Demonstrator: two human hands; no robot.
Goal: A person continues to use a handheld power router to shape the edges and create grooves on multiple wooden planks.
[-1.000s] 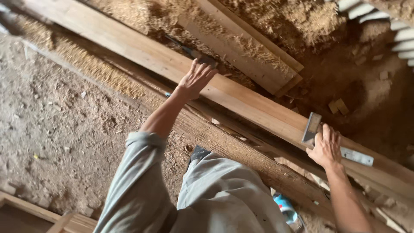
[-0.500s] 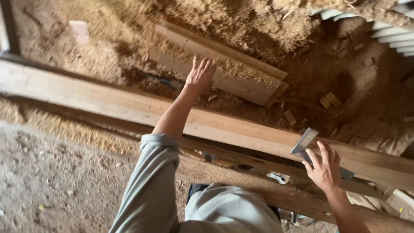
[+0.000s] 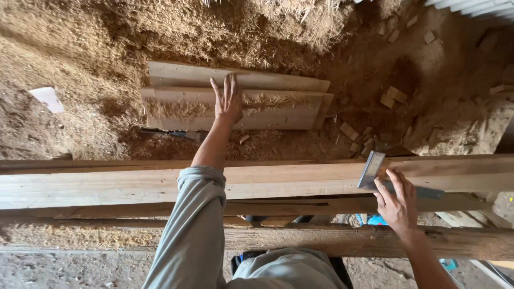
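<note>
Pale wood runs right across the scene: a long plank [image 3: 107, 184] lies flat, reaching from the left edge to the right edge, with a darker, rougher beam [image 3: 342, 241] just below it on the near side. The person's right hand [image 3: 399, 203] rests on the plank near its right end, fingers spread and pressing down on a metal square [image 3: 375, 171]. The square's short steel blade stands up over the plank's far edge, and its longer arm lies along the wood under the palm. Whether the thumb hooks around the tool I cannot tell.

The left hand [image 3: 227, 101] is stretched out well beyond the plank, open with the fingers fanned. It is held over a stack of shorter boards [image 3: 278, 101] lying on the ground, and whether it touches the top one or only hovers is not clear. The grey sleeve [image 3: 195, 230] crosses over the plank about midway along it.

Sawdust [image 3: 80, 59] is heaped around the boards, thickest at the far left. Small wood offcuts [image 3: 393, 96] are scattered on the dirt to the right of the stack. A white scrap [image 3: 48, 99] lies on the sawdust by the left edge.
</note>
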